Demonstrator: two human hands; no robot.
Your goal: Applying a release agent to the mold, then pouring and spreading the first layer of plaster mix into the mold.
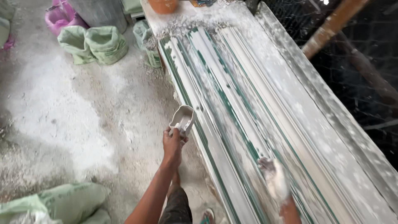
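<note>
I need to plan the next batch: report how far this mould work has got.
Done: the far end of the long mould already carries white powder. In hand: the left hand holds a small scoop, while the powder-coated right hand is on the mould. Left: green strips nearer the person remain bare.

A rough concrete floor [83, 116], dusted white with powder, is seen on the left. Green woven sacks [93, 43] are stood at the far end, and more sacks [62, 203] are slumped at the near left corner. A pink bucket [60, 16] and a grey metal drum [99, 12] are set behind them. Dark wire mesh [365, 62] and a slanted wooden pole [331, 27] are seen at the right. Soft daylight is cast throughout.
</note>
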